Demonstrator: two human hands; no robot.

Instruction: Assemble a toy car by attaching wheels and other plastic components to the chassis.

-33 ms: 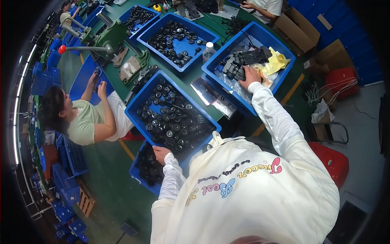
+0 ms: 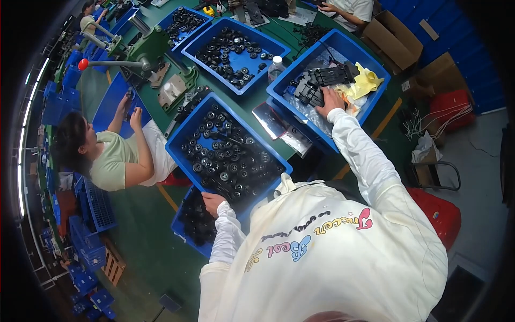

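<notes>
At the left side of the wheel bin (image 2: 252, 131), near the person's body, the left hand (image 2: 213, 204) is closed on its blue edge. Small black wheels fill most of this bin, with patches of its blue floor showing between them. Right of the wheel bin and a little farther off, the right hand (image 2: 331, 102) reaches into a second blue bin (image 2: 300, 119), fingers apart against a black plastic part (image 2: 308, 91); whether they grip it, I cannot tell. That bin also holds a larger black part (image 2: 332, 74), clear plastic wrap and a crumpled yellow sheet (image 2: 365, 80). Beyond the wheel bin stands a shallow bin (image 2: 265, 41) with more wheels, scattered loosely, and past that a smaller one (image 2: 199, 16) of dark pieces. Below the wheel bin, partly hidden by it, sits another blue container (image 2: 188, 239) heaped with black pieces.
</notes>
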